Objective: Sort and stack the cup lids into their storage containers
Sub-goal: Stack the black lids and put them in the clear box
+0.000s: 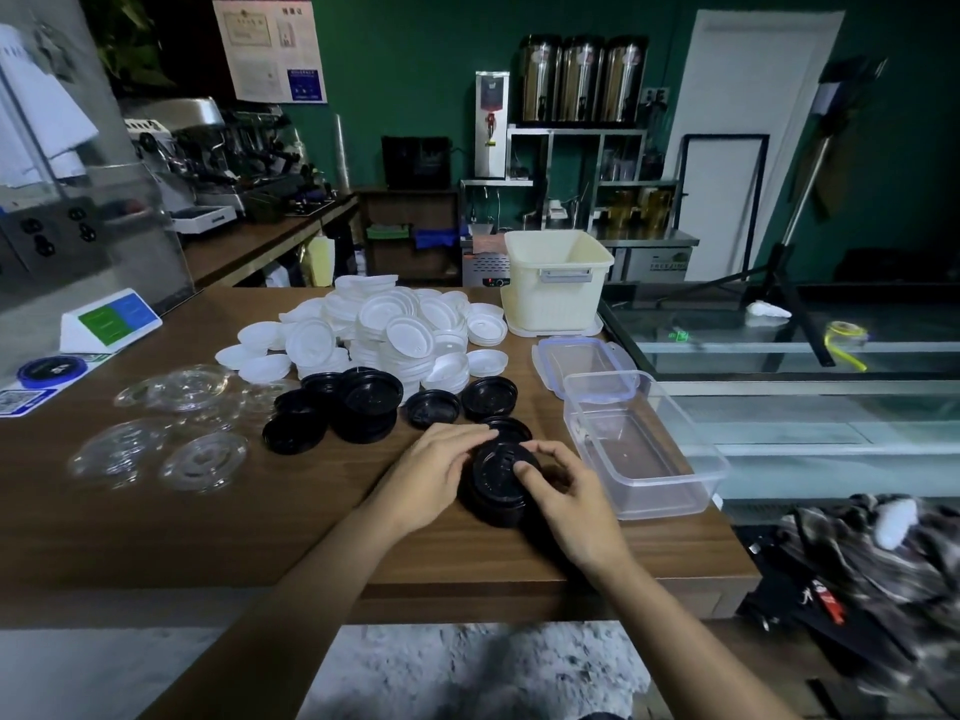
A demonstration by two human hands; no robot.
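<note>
black lid stack (496, 485) near front of desk (208, 527), just beside clear tub (644, 459) | left hand (436, 475) curled round left rim | right hand (566, 493) pinching right side, thumb on top | likely light, thin, slick, loosely nested: grip low at both sides

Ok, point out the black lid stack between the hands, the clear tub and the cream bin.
black lid stack (494, 475): head view, top lid's face.
clear tub (636, 454): head view, bare floor.
cream bin (550, 304): head view, front wall.
</note>
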